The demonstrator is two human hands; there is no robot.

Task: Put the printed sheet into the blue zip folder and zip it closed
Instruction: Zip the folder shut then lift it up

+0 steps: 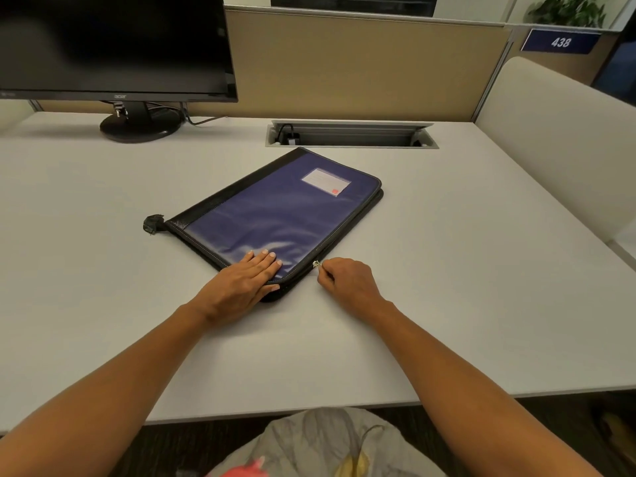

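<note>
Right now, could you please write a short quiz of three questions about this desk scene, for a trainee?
1. True or false: the left hand lies flat on the blue zip folder.
2. What does the right hand pinch? A: the zipper pull. B: a pen. C: a mouse.
3. Fill in: the number on the blue sign is ___.
Key: 1 true; 2 A; 3 438.

light: dim, warm (overhead) | glare: folder sheen | edges: bowed, soft
</note>
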